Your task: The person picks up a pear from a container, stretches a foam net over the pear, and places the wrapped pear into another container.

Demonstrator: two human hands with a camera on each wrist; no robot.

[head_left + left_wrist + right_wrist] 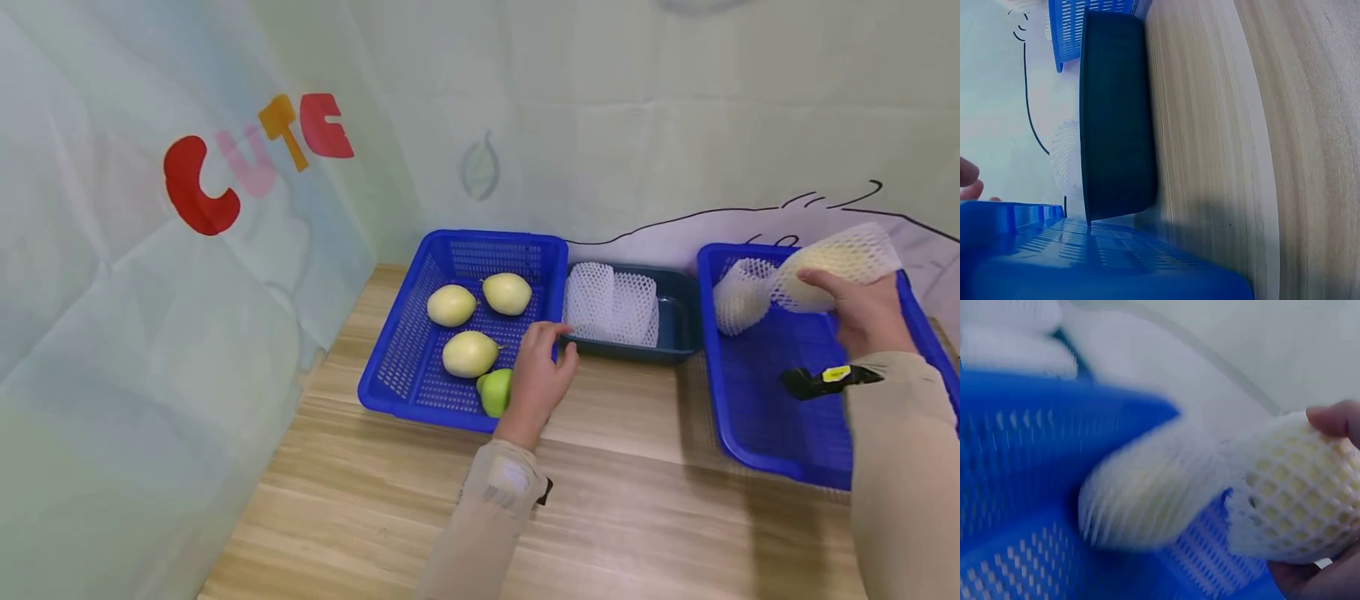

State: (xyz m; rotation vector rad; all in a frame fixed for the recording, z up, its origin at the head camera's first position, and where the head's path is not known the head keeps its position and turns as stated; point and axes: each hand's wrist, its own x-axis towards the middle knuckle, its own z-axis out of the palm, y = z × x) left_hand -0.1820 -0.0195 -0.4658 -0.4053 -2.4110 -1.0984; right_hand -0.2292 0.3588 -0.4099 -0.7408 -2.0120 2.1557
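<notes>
your right hand (870, 315) grips a netted pear (821, 262) at the far edge of the right basket (716, 383) | your left hand (537, 379), fingers relaxed, hovers near the right edge of the left basket (397, 354)

Left basket (392, 350) holding pears (468, 354), middle tray (679, 307), right basket (780, 429)

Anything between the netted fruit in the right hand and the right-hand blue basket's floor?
Toward the blue basket's front, nothing visible. At its back left sits another netted fruit, just left of the held fruit in the right hand. The right sleeve hides part of the floor.
</notes>
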